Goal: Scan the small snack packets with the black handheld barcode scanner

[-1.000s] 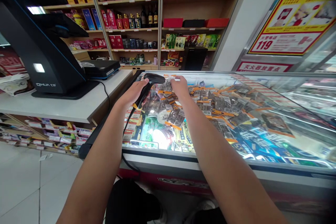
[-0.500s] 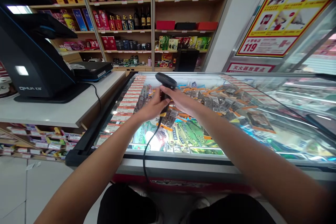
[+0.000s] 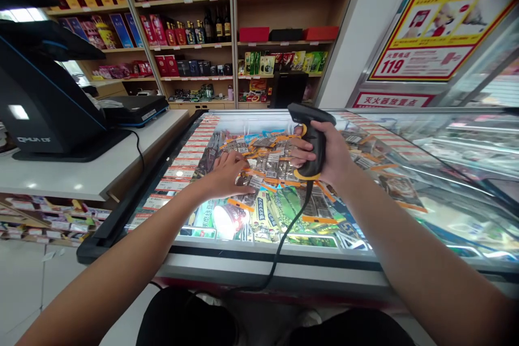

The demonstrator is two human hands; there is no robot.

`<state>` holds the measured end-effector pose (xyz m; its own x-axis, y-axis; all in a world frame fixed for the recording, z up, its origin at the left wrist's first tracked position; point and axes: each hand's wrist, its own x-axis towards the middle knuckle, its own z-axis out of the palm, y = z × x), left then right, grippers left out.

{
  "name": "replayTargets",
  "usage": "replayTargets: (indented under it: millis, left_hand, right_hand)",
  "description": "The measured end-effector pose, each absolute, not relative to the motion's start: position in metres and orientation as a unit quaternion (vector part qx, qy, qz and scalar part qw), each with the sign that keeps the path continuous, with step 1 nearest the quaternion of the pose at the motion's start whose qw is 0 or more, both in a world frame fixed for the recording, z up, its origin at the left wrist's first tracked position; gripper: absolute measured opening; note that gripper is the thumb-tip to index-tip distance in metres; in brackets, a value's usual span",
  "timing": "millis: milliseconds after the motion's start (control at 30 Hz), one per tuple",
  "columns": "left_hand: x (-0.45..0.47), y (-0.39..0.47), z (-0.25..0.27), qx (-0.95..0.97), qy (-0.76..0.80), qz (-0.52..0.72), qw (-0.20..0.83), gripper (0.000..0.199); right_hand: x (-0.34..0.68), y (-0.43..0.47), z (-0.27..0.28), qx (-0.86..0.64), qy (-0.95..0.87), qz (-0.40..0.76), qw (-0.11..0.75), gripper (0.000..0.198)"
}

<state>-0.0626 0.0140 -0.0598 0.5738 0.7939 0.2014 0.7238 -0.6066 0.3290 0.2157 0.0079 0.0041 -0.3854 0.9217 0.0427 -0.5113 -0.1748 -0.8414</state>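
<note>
My right hand (image 3: pixel 334 154) is wrapped round the grip of a black handheld barcode scanner (image 3: pixel 317 143) with yellow trim, held tilted above the freezer. Its black cable (image 3: pixel 279 248) hangs over the freezer's front edge. My left hand (image 3: pixel 227 174) reaches out over the dark snack packets (image 3: pixel 273 165) with orange edges, thumb apart from the bent fingers. Whether its fingertips touch a packet I cannot tell. Green and white bags (image 3: pixel 290 205) lie nearer the front of the freezer.
The chest freezer's front rim (image 3: pixel 267 262) runs across before me, with price labels (image 3: pixel 188 151) along the left. A counter (image 3: pixel 81 165) at left carries a black checkout terminal (image 3: pixel 48 86) and a scale (image 3: pixel 135 111). Shelves (image 3: pixel 190 47) of boxes and bottles stand behind.
Both hands were together on the scanner. The left has let go and moved left over the packets; the right has carried the scanner to the right, its head now pointing left.
</note>
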Motion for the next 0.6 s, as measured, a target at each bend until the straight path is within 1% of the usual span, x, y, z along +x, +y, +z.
replayTargets:
  millis: [100, 200, 267, 367, 467, 600]
  left_hand:
    - [-0.062, 0.014, -0.055, 0.852, 0.441, 0.216, 0.181, 0.046]
    - [-0.068, 0.022, -0.050, 0.786, 0.463, 0.315, 0.262, 0.034]
    - [-0.076, 0.033, -0.050, 0.737, 0.467, 0.404, 0.274, 0.031]
    - [-0.091, 0.052, -0.052, 0.669, 0.458, 0.514, 0.279, 0.033]
    - [-0.103, 0.063, -0.052, 0.629, 0.465, 0.556, 0.282, 0.035]
    - [-0.111, 0.065, -0.048, 0.611, 0.468, 0.571, 0.286, 0.034]
  right_hand:
    - [0.213, 0.002, 0.002, -0.244, -0.434, 0.737, 0.457, 0.031]
    - [0.205, -0.004, -0.002, -0.253, -0.486, 0.735, 0.399, 0.034]
    - [0.199, -0.008, -0.006, -0.272, -0.527, 0.727, 0.346, 0.035]
    - [0.191, -0.012, -0.010, -0.322, -0.559, 0.711, 0.280, 0.031]
    - [0.185, -0.014, -0.014, -0.370, -0.566, 0.689, 0.261, 0.035]
    - [0.182, -0.013, -0.018, -0.383, -0.565, 0.683, 0.260, 0.036]
